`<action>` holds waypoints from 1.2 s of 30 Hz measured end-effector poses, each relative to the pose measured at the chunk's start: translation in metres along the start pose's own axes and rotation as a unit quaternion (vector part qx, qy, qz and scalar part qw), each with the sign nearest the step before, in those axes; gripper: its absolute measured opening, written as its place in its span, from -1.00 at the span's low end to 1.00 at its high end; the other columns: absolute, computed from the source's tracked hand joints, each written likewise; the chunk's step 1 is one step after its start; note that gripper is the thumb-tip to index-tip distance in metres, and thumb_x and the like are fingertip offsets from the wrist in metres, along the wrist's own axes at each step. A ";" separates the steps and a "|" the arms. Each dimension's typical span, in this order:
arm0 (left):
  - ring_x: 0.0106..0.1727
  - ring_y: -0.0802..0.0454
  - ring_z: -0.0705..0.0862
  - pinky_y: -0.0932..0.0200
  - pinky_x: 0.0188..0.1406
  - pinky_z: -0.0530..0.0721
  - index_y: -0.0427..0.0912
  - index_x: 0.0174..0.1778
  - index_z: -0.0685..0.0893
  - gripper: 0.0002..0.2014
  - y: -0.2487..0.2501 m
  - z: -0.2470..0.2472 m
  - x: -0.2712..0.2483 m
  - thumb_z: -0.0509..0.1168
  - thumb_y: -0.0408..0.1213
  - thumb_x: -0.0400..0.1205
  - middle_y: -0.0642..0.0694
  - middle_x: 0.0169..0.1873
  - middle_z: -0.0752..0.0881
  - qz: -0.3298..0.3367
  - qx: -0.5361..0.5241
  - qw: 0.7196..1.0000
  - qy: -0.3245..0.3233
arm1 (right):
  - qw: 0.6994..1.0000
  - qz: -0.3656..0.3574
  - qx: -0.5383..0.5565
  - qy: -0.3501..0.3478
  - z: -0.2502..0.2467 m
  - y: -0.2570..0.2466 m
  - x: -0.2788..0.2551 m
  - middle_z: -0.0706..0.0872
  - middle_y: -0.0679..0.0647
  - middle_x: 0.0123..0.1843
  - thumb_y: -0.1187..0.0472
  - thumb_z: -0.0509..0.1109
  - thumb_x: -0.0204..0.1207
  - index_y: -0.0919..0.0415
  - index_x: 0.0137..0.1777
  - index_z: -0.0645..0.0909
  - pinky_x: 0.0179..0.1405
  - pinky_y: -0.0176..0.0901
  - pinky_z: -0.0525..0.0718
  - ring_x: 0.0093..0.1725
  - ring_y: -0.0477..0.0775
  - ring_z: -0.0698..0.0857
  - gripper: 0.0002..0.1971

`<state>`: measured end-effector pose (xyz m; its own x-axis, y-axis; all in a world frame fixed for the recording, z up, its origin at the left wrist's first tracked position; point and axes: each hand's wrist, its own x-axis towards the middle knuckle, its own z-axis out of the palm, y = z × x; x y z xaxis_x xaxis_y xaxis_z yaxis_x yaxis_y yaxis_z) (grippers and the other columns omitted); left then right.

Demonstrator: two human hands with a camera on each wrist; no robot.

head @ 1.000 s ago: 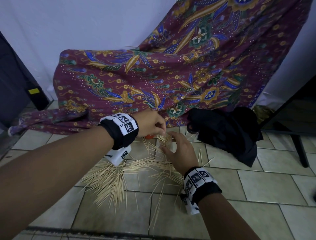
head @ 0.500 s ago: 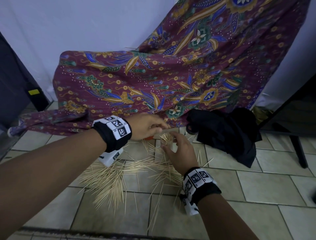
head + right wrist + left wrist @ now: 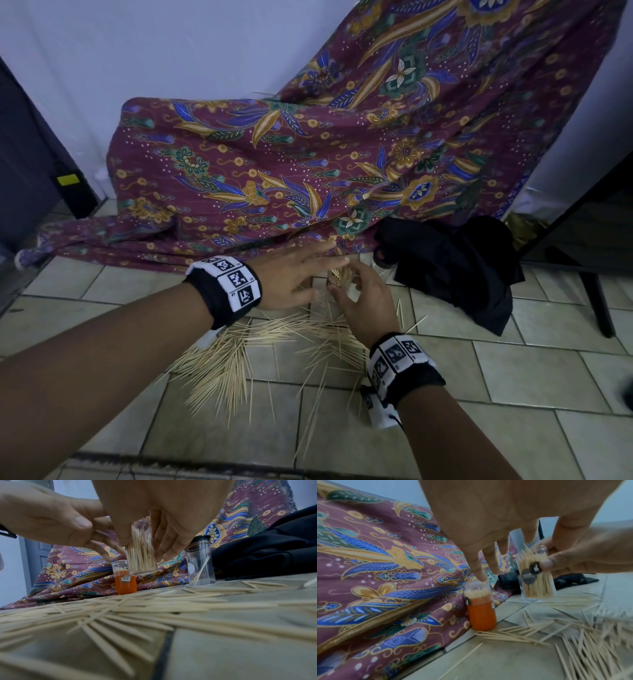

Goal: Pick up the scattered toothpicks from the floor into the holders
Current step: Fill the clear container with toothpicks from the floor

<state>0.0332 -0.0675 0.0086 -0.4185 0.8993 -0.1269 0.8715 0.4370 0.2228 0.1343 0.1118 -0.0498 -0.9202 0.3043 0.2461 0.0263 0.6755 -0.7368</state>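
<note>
My right hand (image 3: 364, 301) is curled around a clear plastic toothpick holder (image 3: 536, 577), thumb on its dark round label, holding it upright just above the beige floor tiles (image 3: 534, 373). It is already packed with pale wooden toothpicks, some tips poking past the rim. My left hand (image 3: 291, 279) holds nothing; its fingers are stretched out straight and spread, reaching forward over the holders, one fingertip close above the clear cap of an orange-bottomed toothpick holder (image 3: 480, 607) that stands full against a maroon floral cloth (image 3: 274, 164). Whether that fingertip touches the cap I cannot tell.

A third holder, a clear jar with a black rim (image 3: 199, 561), stands on the tiles beside a heap of black fabric (image 3: 455, 270) with only a stick or two inside. A large fan of scattered toothpicks (image 3: 226, 366) lies on the floor below my wrists.

To do this step well, I judge I should keep the clear holder level so the crowded sticks do not spill, set it down steadily, then feed the next bundles, all points aligned, into the nearly empty jar instead.
</note>
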 end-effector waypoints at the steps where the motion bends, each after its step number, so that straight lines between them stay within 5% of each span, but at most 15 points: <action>1: 0.68 0.01 0.12 -0.20 0.58 0.25 0.36 0.64 -0.10 -0.32 -0.001 -0.004 0.000 0.15 -0.01 0.71 0.16 0.68 -0.15 -0.004 -0.008 1.000 0.021 | 1.000 -0.002 0.002 0.000 0.000 0.000 0.000 0.66 0.02 0.27 0.00 0.51 0.52 0.14 0.42 0.53 0.23 -0.08 0.62 0.20 -0.02 0.63 -0.49; 6: 0.54 0.03 0.32 -0.15 0.50 0.35 0.26 0.61 0.11 -0.42 -0.005 -0.007 -0.009 0.17 -0.01 0.68 0.11 0.66 -0.03 0.003 0.019 0.999 0.041 | 1.000 0.007 -0.003 -0.001 -0.001 -0.001 0.000 0.66 0.02 0.28 -0.02 0.51 0.51 0.15 0.43 0.53 0.23 -0.08 0.62 0.20 -0.03 0.63 -0.47; 13: 0.68 -0.02 0.10 -0.27 0.57 0.23 0.24 0.68 -0.09 -0.34 0.000 0.006 0.000 0.09 0.06 0.71 0.21 0.66 -0.26 -0.016 0.030 0.999 -0.019 | 1.000 -0.011 0.002 -0.009 0.003 -0.005 0.001 0.66 -0.01 0.29 0.00 0.49 0.54 0.13 0.42 0.53 0.25 -0.08 0.61 0.21 -0.07 0.61 -0.51; 19: 0.49 -0.03 0.39 -0.22 0.41 0.44 0.06 0.52 0.30 -0.50 -0.004 -0.010 -0.003 0.22 -0.04 0.65 0.05 0.61 0.13 -0.022 0.001 0.997 0.074 | 1.000 0.004 -0.007 -0.008 0.002 -0.004 0.001 0.65 0.01 0.30 -0.01 0.51 0.52 0.14 0.42 0.53 0.27 -0.04 0.61 0.23 -0.02 0.62 -0.49; 28: 0.49 -0.03 0.34 -0.12 0.40 0.41 0.24 0.66 0.00 -0.38 0.004 -0.007 -0.008 0.12 0.04 0.70 0.07 0.65 -0.04 -0.019 0.059 0.998 0.015 | 1.000 0.011 -0.008 -0.012 -0.001 -0.002 0.002 0.64 -0.01 0.30 -0.03 0.49 0.53 0.12 0.44 0.52 0.23 -0.12 0.60 0.20 -0.07 0.61 -0.48; 36: 0.59 -0.07 0.26 -0.18 0.47 0.33 0.22 0.67 -0.03 -0.35 0.004 -0.003 0.000 0.11 0.06 0.69 0.09 0.67 -0.10 -0.033 0.065 0.997 0.003 | 1.000 -0.009 -0.010 -0.015 0.001 -0.003 0.001 0.64 -0.04 0.28 0.00 0.50 0.53 0.12 0.43 0.52 0.17 -0.29 0.51 0.14 -0.20 0.55 -0.49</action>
<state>0.0354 -0.0654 0.0125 -0.4780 0.8685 -0.1311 0.8671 0.4904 0.0873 0.1327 0.1097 -0.0484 -0.9317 0.2723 0.2405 0.0173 0.6945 -0.7193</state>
